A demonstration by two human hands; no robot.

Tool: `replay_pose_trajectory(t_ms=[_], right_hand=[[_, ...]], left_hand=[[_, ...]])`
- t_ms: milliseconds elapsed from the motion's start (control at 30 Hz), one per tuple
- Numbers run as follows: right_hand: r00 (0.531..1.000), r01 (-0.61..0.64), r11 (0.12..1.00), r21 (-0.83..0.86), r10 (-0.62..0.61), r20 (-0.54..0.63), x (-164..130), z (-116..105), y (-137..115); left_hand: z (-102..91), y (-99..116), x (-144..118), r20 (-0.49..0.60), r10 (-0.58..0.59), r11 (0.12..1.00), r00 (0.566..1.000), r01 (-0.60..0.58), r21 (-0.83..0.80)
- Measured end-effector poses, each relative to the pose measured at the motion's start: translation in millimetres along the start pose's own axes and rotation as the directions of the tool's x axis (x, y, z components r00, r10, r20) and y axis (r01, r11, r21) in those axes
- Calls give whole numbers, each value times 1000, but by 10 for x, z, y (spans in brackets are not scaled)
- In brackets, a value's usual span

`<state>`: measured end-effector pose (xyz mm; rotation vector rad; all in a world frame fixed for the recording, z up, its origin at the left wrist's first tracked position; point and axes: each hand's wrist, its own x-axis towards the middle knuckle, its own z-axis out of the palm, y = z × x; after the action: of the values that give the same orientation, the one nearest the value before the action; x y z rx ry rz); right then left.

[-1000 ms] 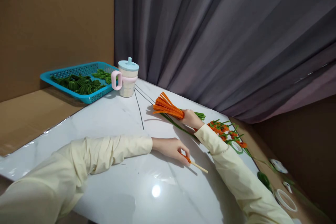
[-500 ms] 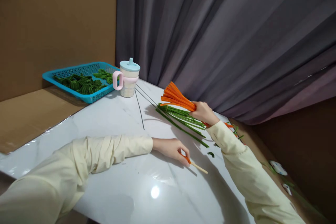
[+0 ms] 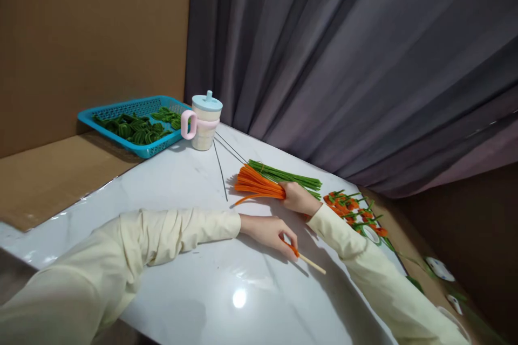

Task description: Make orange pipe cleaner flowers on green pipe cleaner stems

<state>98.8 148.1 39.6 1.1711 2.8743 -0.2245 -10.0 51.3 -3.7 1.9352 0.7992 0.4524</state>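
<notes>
My right hand (image 3: 298, 197) is closed around a bundle of orange pipe cleaners (image 3: 259, 184), whose fanned ends point left, low over the table. One orange stem splays out from the bunch. Just behind lies a bundle of green pipe cleaners (image 3: 291, 175), tied near its left end and partly covered by the orange ones. Nearer to me, my left hand (image 3: 270, 234) pinches a thin wooden stick (image 3: 313, 264) with a bit of orange pipe cleaner (image 3: 292, 248) wound at its upper end. The stick points down to the right.
A blue basket (image 3: 148, 152) of green looped pieces stands at the back left, beside a lidded cup (image 3: 205, 126) with a pink handle. Dark wires (image 3: 220, 170) lie near the cup. Orange-and-green pieces (image 3: 343, 205) and a roll of tape (image 3: 371, 235) sit at the right edge.
My right hand has lowered the orange bundle toward me and left, down to the table in front of the green stems. My left hand keeps its pinch on the stick. The view has shifted slightly.
</notes>
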Motion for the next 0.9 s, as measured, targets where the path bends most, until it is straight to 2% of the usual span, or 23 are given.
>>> replay_pose_trajectory(t_ms=[100, 233, 367, 467, 600, 667, 733, 800, 900], right_hand=[[998, -1, 998, -60, -3, -60, 110, 79, 11], [997, 32, 997, -74, -37, -71, 215, 166, -9], [992, 73, 996, -59, -78, -95, 133, 119, -14], [985, 89, 995, -33, -93, -147, -182, -75, -15], [980, 124, 992, 6, -121, -158, -850, -230, -55], [966, 203, 977, -60, -210, -148, -1152, -147, -82], [944, 258, 954, -151, -282, -172, -1355, 27, -96], [907, 284, 929, -237, -341, -249, -1448, 229, -92], [824, 303, 895, -327, -418, -382, -1452, 466, -65]], left_hand=[[2, -7, 0, -4, 5, 1000, 1000, -5, -13], [3, -5, 0, -6, 2, 1000, 1000, -3, -27], [-2, 0, 0, -8, -16, 999, 1000, 16, -32], [-1, 9, 3, -15, -20, 998, 1000, 19, -64], [20, 11, 12, -30, -4, 994, 1000, 1, -113], [33, 3, 13, -40, -23, 992, 999, 18, -125], [37, -2, 10, -36, -46, 991, 998, 41, -130], [27, 5, 5, -24, -70, 990, 997, 66, -124], [-8, 42, 0, -5, -92, 991, 996, 92, -99]])
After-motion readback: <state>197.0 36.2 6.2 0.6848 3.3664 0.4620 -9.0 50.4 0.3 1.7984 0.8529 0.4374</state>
